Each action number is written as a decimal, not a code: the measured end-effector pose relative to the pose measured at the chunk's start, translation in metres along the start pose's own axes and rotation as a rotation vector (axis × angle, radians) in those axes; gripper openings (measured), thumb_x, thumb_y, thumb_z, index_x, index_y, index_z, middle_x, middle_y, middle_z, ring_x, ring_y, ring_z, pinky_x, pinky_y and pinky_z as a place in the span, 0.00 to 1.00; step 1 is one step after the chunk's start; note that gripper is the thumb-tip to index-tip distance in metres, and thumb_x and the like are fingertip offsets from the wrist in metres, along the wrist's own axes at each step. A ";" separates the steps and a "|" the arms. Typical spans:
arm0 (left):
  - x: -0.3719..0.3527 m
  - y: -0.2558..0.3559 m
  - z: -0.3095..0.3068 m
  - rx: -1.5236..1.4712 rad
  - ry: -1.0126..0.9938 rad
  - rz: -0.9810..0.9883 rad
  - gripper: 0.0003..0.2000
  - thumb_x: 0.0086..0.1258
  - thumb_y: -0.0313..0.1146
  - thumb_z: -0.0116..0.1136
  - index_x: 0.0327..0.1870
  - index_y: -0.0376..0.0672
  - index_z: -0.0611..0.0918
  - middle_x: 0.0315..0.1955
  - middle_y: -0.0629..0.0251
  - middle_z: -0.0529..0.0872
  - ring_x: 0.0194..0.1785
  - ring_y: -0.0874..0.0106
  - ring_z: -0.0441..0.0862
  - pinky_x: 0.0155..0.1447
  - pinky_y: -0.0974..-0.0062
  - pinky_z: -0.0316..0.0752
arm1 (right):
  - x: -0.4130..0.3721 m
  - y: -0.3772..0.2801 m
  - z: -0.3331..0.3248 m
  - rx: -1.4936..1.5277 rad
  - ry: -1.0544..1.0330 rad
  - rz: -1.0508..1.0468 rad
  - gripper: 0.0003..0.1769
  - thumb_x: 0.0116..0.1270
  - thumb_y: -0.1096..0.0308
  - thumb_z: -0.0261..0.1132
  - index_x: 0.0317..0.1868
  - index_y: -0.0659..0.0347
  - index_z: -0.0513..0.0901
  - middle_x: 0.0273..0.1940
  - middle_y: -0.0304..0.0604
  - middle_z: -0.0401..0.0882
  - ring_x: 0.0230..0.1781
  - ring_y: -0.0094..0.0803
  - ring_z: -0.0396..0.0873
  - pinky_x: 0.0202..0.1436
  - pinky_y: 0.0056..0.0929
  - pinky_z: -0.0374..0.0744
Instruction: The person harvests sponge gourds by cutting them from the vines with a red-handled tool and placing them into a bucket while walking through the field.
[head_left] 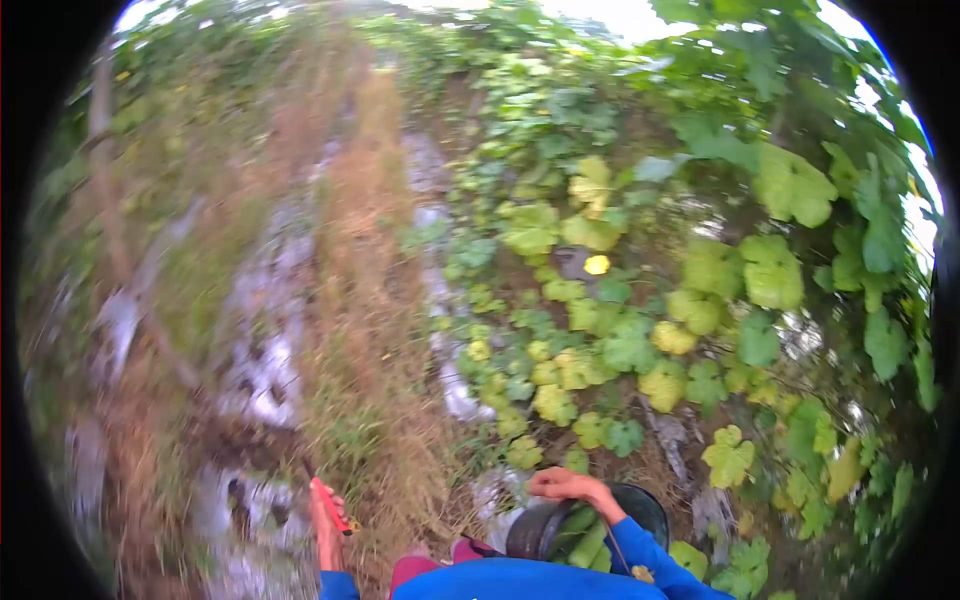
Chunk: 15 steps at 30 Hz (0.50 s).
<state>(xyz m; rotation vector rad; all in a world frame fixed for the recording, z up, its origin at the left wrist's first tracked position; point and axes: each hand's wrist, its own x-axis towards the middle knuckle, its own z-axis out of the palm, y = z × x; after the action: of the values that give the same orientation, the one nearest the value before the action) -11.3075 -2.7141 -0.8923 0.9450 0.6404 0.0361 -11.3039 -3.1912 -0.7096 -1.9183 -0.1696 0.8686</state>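
My left hand [328,512] is low at the left, closed around a red-handled cutting tool [332,508] with a thin dark tip pointing up. My right hand [565,486] hovers over the rim of a dark bucket [532,530], its fingers curled; whatever they may hold is hidden. Long green gourd-like vegetables [588,540] fill the bucket, partly covered by my right forearm. A thin brown strip, perhaps the bucket's handle, crosses that blue-sleeved forearm.
Broad-leaved vines [630,345] form a wall on the right, with a yellow flower [597,264]. A strip of dry grass [365,270] runs ahead between pale ground sheets [265,350]. A blurred post [103,150] stands at the left.
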 end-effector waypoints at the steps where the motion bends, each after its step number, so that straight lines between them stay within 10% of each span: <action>1: 0.014 0.019 0.033 -0.011 -0.048 -0.005 0.24 0.73 0.63 0.43 0.37 0.48 0.72 0.17 0.70 0.74 0.15 0.79 0.68 0.17 0.80 0.61 | 0.010 -0.009 -0.009 -0.034 -0.023 -0.004 0.30 0.63 0.41 0.62 0.52 0.60 0.79 0.41 0.31 0.75 0.37 0.17 0.71 0.36 0.19 0.69; 5: 0.078 0.060 0.128 0.046 -0.253 0.039 0.23 0.75 0.61 0.42 0.37 0.48 0.72 0.18 0.71 0.74 0.15 0.80 0.68 0.17 0.82 0.61 | 0.073 -0.052 -0.046 -0.046 -0.110 0.327 0.30 0.65 0.41 0.61 0.56 0.57 0.79 0.48 0.34 0.78 0.47 0.21 0.76 0.43 0.19 0.74; 15: 0.245 0.066 0.192 0.137 -0.265 -0.037 0.23 0.76 0.60 0.41 0.37 0.46 0.71 0.18 0.70 0.73 0.15 0.79 0.67 0.17 0.81 0.61 | 0.261 -0.049 -0.157 0.100 -0.258 0.267 0.30 0.68 0.39 0.59 0.54 0.57 0.78 0.45 0.31 0.77 0.45 0.24 0.76 0.47 0.26 0.77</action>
<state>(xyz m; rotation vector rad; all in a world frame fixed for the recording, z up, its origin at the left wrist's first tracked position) -10.9903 -2.7433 -0.8831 1.0488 0.4186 -0.1652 -11.0005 -3.1599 -0.7580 -1.7551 -0.0217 1.2805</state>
